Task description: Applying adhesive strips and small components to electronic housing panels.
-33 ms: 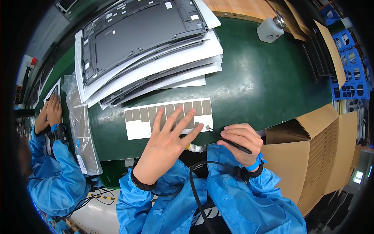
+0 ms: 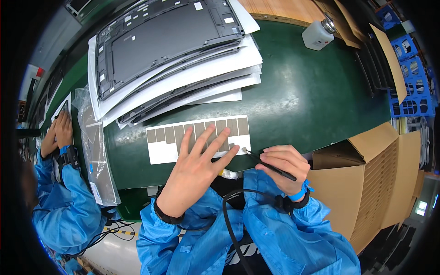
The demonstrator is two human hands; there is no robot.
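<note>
On the green tabletop lies a white backing sheet (image 2: 162, 153) with a row of grey-brown rectangular stickers (image 2: 170, 134). My left hand (image 2: 195, 167) rests flat on it, fingers spread, covering part of the row. Pinched between the fingers of my right hand (image 2: 286, 168) is a pair of black tweezers (image 2: 278, 171). Their tips meet a small grey piece (image 2: 244, 150) at the sheet's lower right corner; whether it is lifted off the sheet I cannot tell. Close below the sheet is a small clear and yellow item (image 2: 228, 174), partly hidden.
Black panels (image 2: 172, 43) interleaved with white sheets are stacked at the back left. A white dispenser bottle (image 2: 318, 35) stands at the back right. An open cardboard box (image 2: 337, 192) adjoins the right edge. A plastic bag (image 2: 98, 160) lies left, beside a co-worker's hands (image 2: 63, 130).
</note>
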